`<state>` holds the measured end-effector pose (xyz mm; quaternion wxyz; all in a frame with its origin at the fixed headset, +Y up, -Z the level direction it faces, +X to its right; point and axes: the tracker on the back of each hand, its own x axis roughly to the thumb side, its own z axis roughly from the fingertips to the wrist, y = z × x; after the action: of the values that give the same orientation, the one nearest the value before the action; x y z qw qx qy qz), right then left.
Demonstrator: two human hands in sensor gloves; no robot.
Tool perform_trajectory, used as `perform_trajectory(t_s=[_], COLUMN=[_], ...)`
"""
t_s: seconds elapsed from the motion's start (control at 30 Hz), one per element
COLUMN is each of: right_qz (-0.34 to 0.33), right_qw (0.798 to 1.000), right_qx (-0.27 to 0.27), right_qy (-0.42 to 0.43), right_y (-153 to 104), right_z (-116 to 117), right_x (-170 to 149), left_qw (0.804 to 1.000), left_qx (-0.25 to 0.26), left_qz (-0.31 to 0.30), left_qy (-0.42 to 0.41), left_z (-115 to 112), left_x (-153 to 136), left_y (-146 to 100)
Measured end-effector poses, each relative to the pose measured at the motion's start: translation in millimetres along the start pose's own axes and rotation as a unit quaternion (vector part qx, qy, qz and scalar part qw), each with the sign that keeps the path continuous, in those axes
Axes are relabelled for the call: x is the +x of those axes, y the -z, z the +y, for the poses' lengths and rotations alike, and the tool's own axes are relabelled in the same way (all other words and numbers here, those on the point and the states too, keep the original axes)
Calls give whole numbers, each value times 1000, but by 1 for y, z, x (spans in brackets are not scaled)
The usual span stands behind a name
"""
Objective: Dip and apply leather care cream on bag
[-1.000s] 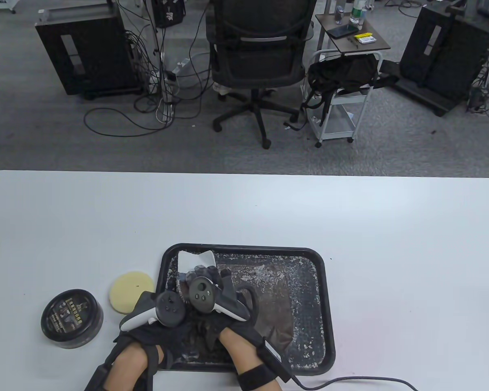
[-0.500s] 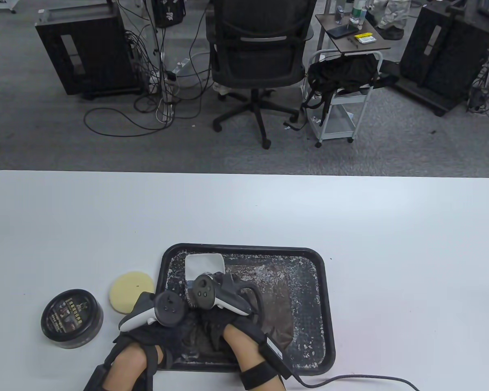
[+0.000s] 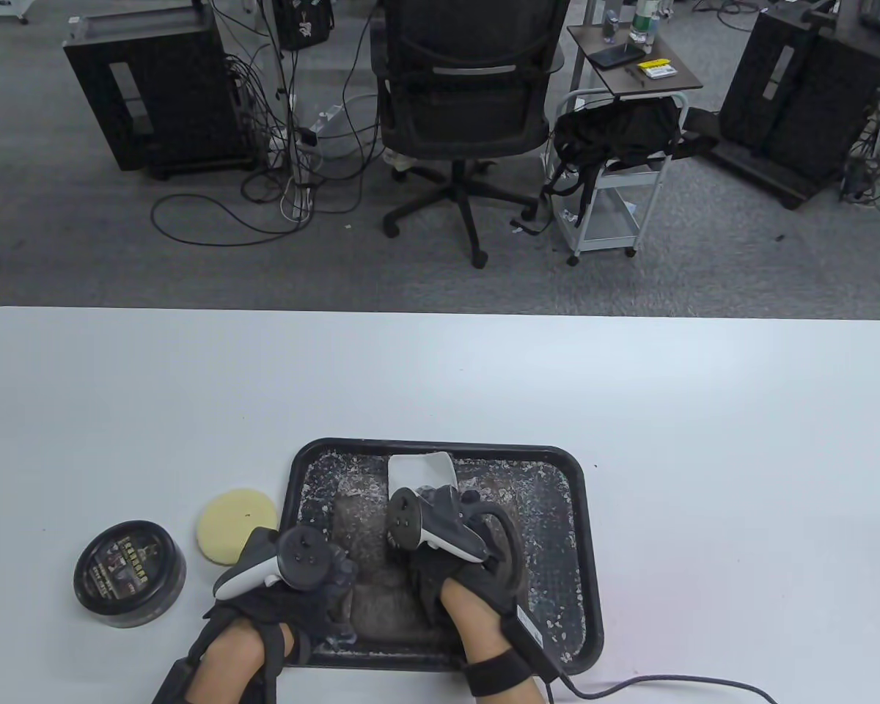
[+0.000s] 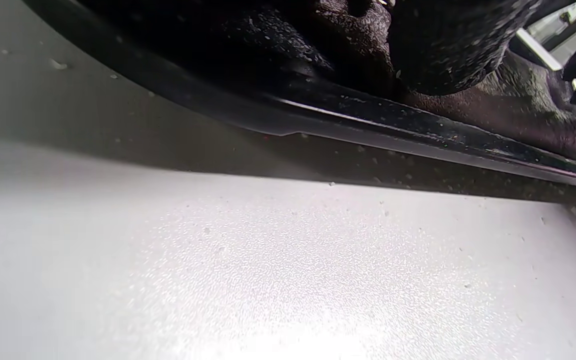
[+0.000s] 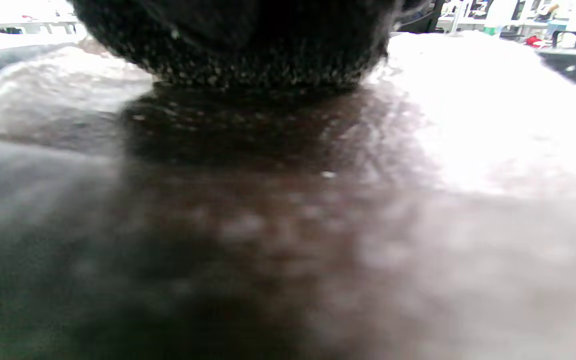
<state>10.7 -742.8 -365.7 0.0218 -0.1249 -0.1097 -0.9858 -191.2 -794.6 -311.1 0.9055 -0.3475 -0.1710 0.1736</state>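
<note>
A brown leather bag (image 3: 372, 550) lies flat in a black speckled tray (image 3: 591, 557). My right hand (image 3: 431, 490) grips a white cloth (image 3: 418, 469) and holds it down on the bag's far part. My left hand (image 3: 337, 579) is at the tray's left side, its fingers curled on the bag's near-left edge. In the left wrist view a gloved finger (image 4: 448, 45) presses into wrinkled leather of the bag (image 4: 518, 95) just inside the tray rim (image 4: 368, 125). The right wrist view shows only blurred brown leather of the bag (image 5: 268, 210) under the glove (image 5: 238, 40).
A round dark cream tin (image 3: 130, 573) with its lid on stands on the white table (image 3: 631, 389) to the left. A round yellow sponge (image 3: 235, 522) lies between the tin and the tray. A cable (image 3: 667, 683) trails right from my right wrist.
My right hand has slid the white cloth to the right across the bag's far part, uncovering brown leather between the hands. The left hand has stayed put.
</note>
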Motion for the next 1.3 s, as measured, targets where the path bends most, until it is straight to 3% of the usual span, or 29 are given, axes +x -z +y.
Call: perform_trajectory(t_s=[0.43,0.83,1.03,1.3], right_qz=[63,120,159,124], right_qw=[998,991,986,991], right_qx=[-6,11,34,34], right_qy=[-3,62,25,-28], right_y=[-9,-20,-19,-13], right_z=[-4,-1,0,2], right_x=[-48,-90,-87,-54], left_qw=[1000,996,995,996], left_qx=[29,82,86,87], left_qz=[7,5,5,-11], left_qy=[-1,42,45,16], left_z=[2,6,6,9], left_x=[0,4,4,2], left_y=[-1,-1,-1,-1])
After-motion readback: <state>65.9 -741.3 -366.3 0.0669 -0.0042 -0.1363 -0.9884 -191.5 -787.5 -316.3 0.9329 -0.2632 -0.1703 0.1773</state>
